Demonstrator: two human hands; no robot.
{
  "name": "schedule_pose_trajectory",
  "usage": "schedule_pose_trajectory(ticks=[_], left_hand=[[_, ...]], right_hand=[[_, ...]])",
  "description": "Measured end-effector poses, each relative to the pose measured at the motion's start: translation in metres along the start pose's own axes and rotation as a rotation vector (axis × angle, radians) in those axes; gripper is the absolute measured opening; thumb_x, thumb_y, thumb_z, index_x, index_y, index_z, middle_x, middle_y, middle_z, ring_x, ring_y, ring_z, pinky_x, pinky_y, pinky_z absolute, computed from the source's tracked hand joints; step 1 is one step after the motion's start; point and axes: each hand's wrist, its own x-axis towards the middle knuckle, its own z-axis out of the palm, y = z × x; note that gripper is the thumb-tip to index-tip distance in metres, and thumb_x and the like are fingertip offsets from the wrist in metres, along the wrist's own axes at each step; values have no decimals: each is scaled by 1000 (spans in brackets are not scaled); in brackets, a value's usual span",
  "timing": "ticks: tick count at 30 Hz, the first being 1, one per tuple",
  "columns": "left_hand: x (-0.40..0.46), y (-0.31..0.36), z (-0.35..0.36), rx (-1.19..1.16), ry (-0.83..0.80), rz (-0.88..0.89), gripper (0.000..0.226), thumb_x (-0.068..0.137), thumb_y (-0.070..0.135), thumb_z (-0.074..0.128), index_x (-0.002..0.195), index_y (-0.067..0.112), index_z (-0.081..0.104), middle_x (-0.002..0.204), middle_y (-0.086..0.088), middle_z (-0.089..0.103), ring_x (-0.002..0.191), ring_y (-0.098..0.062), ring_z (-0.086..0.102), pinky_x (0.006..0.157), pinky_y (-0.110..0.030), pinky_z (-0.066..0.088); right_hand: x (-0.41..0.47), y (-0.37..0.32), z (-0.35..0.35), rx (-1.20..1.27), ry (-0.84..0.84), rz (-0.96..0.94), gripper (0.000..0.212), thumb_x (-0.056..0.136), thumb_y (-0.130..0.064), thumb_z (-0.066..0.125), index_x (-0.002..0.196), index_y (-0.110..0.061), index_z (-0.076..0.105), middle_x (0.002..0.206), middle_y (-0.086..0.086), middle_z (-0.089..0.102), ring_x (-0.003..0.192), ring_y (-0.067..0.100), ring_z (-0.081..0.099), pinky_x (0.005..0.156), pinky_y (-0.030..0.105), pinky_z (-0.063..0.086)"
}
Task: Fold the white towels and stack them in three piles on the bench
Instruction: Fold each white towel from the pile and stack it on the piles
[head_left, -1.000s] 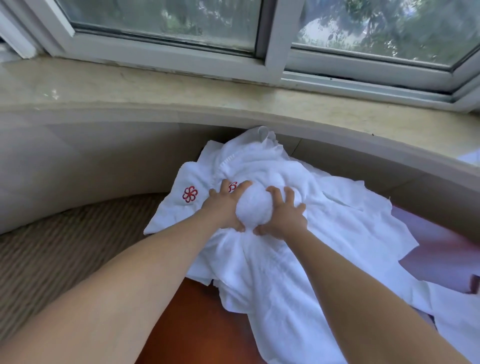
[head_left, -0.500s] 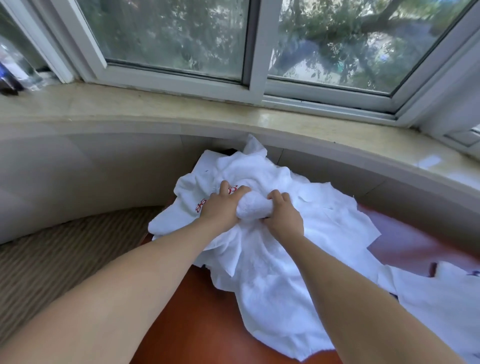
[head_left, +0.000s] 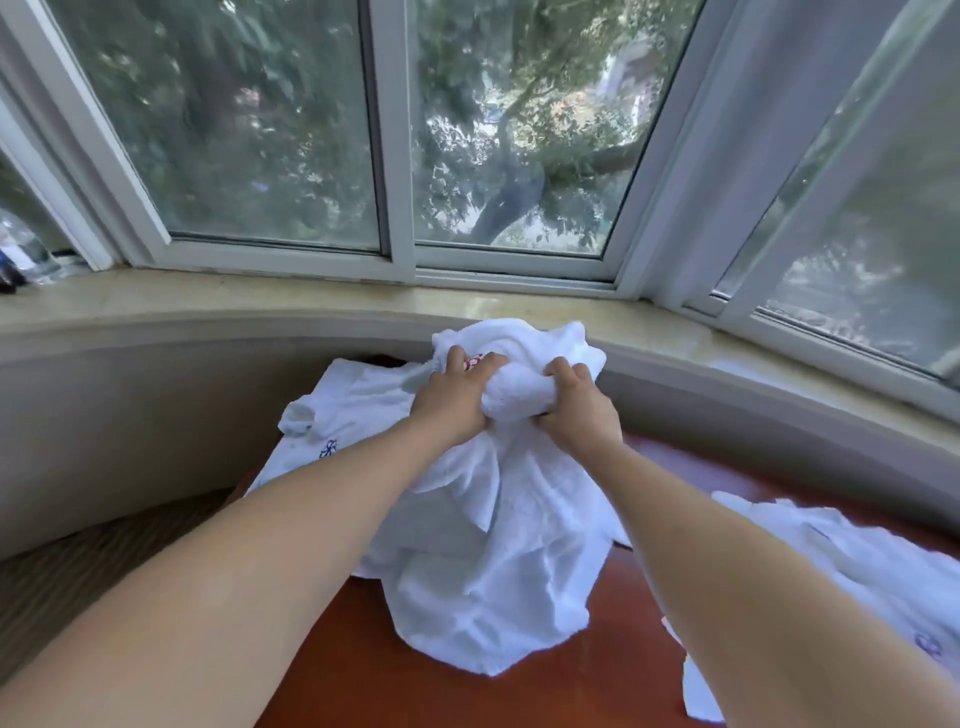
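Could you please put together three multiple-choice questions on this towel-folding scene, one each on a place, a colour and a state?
1. Where does the towel with the blue emblem lie?
A. on the window sill
B. on the bench, left of the bunched towel
C. on the carpet

2. What colour is the bench top?
A. reddish brown
B. grey
C. white

3. What are the left hand and right hand doing?
A. both lie flat and open on the bench
B. only one touches cloth
C. both grip the bunched towel

Answers: 1 B, since it lies spread flat to the left, under the left forearm. 2 A, since bare reddish-brown surface shows below the towels. 3 C, since the fingers of both hands curl round a gathered wad of the cloth.
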Motion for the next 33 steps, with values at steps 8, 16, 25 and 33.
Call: schedule_pose_trajectory(ticks=[8, 16, 25, 33], left_hand=[[2, 169, -7, -8, 91, 184, 63, 89, 36, 62, 143, 51, 33, 130, -7, 31, 101, -40, 63, 73, -38, 44], [-2, 338, 21, -69, 168, 402, 65, 86, 34, 64, 141, 49, 33, 129, -7, 32, 110, -39, 58, 80, -45, 53], [-15, 478, 159, -184, -29, 541, 66, 85, 38, 65, 139, 53, 32, 133, -6, 28, 113, -38, 55, 85, -48, 55], [-43, 505, 354, 120, -585, 586, 103, 86, 31, 69, 158, 51, -2, 165, -10, 1, 142, -43, 33, 113, -50, 39]], right_hand=[[-50, 102, -131, 1, 197, 53, 45, 81, -21, 69, 118, -27, 44, 113, 0, 43, 78, 35, 56, 63, 40, 47], [-109, 223, -242, -62, 363, 162, 45, 81, -21, 70, 117, -30, 45, 114, -2, 42, 76, 34, 59, 57, 34, 39], [-191, 394, -252, -121, 427, 335, 46, 81, -20, 67, 123, -28, 49, 125, 5, 44, 90, 37, 56, 65, 36, 36], [-275, 544, -128, -23, 54, 703, 60, 84, -17, 63, 136, -35, 40, 142, -1, 40, 121, 39, 47, 78, 39, 42]])
